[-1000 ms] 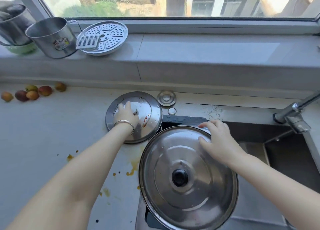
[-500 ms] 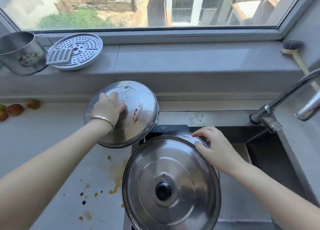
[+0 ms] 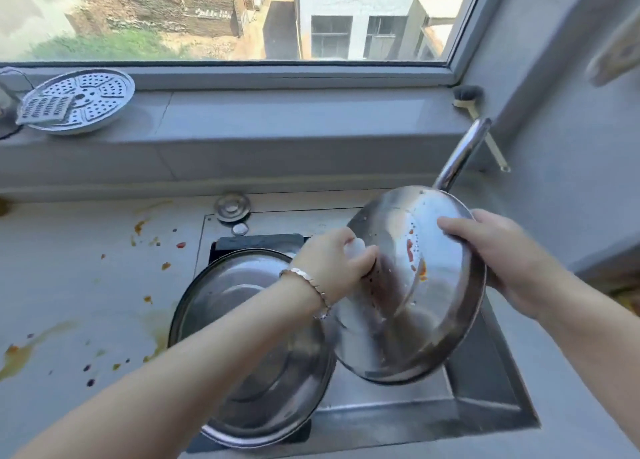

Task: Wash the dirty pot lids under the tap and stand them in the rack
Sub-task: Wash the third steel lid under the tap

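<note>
**Over the sink, the smaller lid is now up in both hands**

At the centre of the smaller lid (image 3: 415,285), the left hand (image 3: 336,261) has its fingers curled tight round what looks like a pale knob and carries the lid by it. The right hand (image 3: 502,254) grips the lid's far rim, fingers hooked over the stained face. Between them the lid hangs tilted above the sink (image 3: 485,399), red and orange smears turned towards the camera.

That is the change. A second ago this lid lay flat on the counter (image 3: 86,285) under the left hand, while the right hand rested on the rim of the large lid (image 3: 249,354). Since then the left hand has lifted the smaller lid across to the basin, and the right hand has let go of the large one to steady it. The large lid stays where it was, lying over the left side of the sink, partly beneath the left forearm.

The tap (image 3: 460,153) slants down behind the raised lid, its spout hidden; no running water shows. By my reading the lid is now placed for rinsing, so the washing proper is about to start and nothing has yet been cleaned. The tap likely needs one hand free to open it. No rack is in view.

Further out, sauce spots mark the counter, a small round metal cap (image 3: 232,207) sits behind the sink, and a perforated steamer plate (image 3: 76,100) and a brush (image 3: 467,95) rest on the windowsill.
</note>
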Action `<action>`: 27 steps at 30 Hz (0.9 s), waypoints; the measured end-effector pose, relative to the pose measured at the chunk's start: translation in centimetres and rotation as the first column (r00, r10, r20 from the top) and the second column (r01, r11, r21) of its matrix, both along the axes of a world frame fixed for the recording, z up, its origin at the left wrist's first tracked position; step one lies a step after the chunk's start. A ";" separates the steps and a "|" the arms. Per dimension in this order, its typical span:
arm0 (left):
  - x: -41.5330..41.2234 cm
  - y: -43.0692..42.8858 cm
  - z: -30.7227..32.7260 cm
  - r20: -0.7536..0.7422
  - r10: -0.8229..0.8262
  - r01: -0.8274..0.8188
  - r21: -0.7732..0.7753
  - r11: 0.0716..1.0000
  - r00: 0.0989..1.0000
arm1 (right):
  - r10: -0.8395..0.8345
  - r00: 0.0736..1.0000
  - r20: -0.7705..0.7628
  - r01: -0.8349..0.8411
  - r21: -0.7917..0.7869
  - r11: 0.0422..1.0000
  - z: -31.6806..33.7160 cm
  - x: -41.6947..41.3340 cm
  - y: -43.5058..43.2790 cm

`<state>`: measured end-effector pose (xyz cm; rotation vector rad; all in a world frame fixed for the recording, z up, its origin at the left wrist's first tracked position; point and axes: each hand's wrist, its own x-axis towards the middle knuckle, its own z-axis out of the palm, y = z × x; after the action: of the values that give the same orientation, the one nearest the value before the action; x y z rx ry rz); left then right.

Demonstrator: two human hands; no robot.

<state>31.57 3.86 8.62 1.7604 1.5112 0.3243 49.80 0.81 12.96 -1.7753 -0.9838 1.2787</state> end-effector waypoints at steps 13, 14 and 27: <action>11.0 -9.2 -6.1 0.270 0.339 -0.264 -0.277 0.924 0.901 | 0.374 0.904 0.206 -0.364 -0.087 0.927 -8.3 4.8 -1.5; 11.5 -9.9 -6.3 0.240 0.287 -0.227 -0.248 0.942 0.927 | 0.349 0.922 0.170 -0.335 -0.108 0.936 -8.9 4.7 -1.4; 10.1 -6.2 -7.2 0.109 0.702 -0.705 -0.010 0.709 0.704 | 0.015 1.000 0.014 -0.012 -0.171 0.985 -12.2 8.4 5.3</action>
<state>41.70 -2.30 1.38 1.0779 2.0655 0.8161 58.22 6.06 0.78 -1.9136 -0.9193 1.3954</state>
